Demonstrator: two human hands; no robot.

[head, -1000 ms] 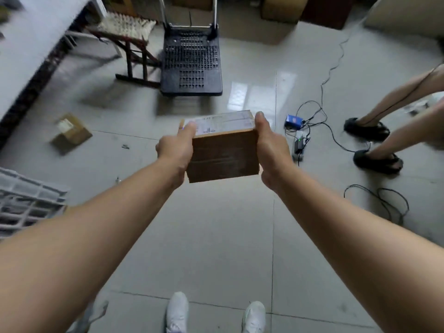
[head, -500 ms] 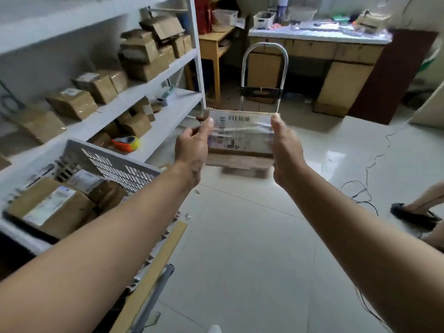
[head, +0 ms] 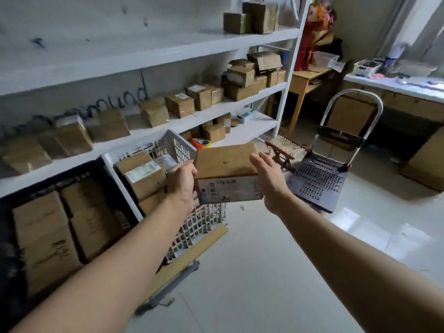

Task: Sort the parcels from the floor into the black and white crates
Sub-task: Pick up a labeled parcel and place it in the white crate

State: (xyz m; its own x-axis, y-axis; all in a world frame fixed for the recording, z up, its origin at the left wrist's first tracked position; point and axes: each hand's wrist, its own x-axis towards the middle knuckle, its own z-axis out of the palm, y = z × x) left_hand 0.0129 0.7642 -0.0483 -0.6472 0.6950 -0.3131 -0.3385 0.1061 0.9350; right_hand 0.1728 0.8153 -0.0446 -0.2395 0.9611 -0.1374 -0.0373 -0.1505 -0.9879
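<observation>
Head view.

Room: storeroom with a pale glossy tiled floor.

Left wall: white shelving unit of several tiers, holding rows of brown shelf boxes. An orange tape roll lies on the lowest visible tier.

Black crate: lower left, in front of the shelving, packed with brown cartons, some with handwriting on top.

White crate: lattice-walled, just beside the black crate on its right, partly filled with labelled cartons. A cardboard strip runs beneath its front edge.

Parcel: brown carton held in the air near the white crate's right corner, clear of its rim. The plain face is up and the printed barcode label faces the camera.

Left hand: grips the parcel's left end; the fingers wrap behind the box and are mostly hidden.

Right hand: flat against the parcel's right end, with the fingers nearly straight and spread, pressing rather than clasping.

Right of centre: folding hand truck with a perforated dark platform and a looped metal handle. A small woven stool stands just beside it.

Background: wooden desk, a red-wrapped bouquet above it, and a cluttered counter far right.
</observation>
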